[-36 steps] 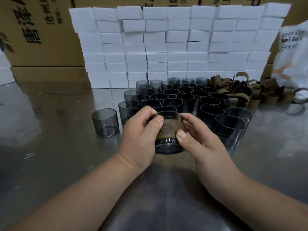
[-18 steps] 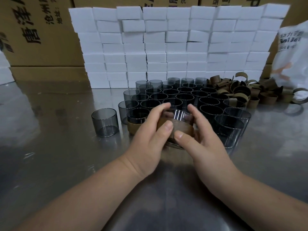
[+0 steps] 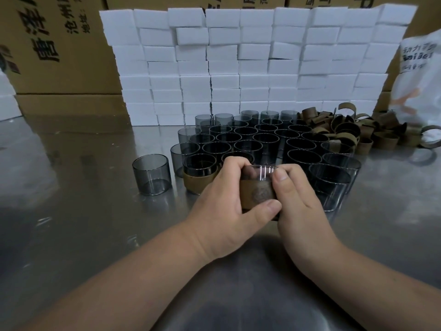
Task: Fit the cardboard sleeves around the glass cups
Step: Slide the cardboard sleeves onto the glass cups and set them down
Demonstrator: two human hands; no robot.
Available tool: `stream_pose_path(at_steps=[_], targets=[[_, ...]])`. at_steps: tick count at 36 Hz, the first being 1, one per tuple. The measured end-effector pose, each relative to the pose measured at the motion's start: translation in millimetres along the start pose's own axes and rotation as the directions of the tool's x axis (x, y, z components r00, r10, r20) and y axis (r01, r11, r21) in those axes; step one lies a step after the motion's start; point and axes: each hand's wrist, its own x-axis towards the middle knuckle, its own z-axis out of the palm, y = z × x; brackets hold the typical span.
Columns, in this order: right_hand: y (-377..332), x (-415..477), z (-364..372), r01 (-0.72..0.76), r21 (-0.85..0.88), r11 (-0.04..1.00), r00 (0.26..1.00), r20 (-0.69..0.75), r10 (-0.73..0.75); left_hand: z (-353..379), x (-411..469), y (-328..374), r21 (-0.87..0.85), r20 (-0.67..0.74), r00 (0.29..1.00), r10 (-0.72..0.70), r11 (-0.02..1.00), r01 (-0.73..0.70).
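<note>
A smoky glass cup [image 3: 261,172] wearing a brown cardboard sleeve [image 3: 256,194] stands upright on the steel table in front of me. My left hand [image 3: 226,211] grips it from the left, thumb across the sleeve's lower edge. My right hand [image 3: 296,201] grips it from the right, fingertips on the sleeve's upper edge. Another sleeved cup [image 3: 198,174] stands just to the left. Several bare cups [image 3: 245,144] are grouped behind. Loose sleeves [image 3: 346,130] lie in a heap at the back right.
A single bare cup [image 3: 151,174] stands apart at the left. A wall of white boxes [image 3: 238,63] rises behind the cups, with brown cartons [image 3: 55,44] at the back left and a white bag [image 3: 420,80] at the far right. The steel table [image 3: 71,223] reflects light.
The sleeved cup was held tilted in the air, then came down. It now stands upright on the table with both hands pressed around the sleeve.
</note>
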Motion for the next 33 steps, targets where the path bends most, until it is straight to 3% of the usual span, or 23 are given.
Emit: stream_pose_path(at_steps=[7,33], targets=[[-0.3,-1.3,2.0,-0.017,-0.037,0.999,1.000,-0.002,0.017,2.0,0.4,-2.5,0.058,-0.056,0.998,0.031,0.998,-0.028],[0.4,-5.1,3.3,0.063,-0.121,0.991,0.998,-0.010,-0.065,1.1,0.8,-2.5,0.011,-0.125,0.969,0.212,0.977,-0.212]])
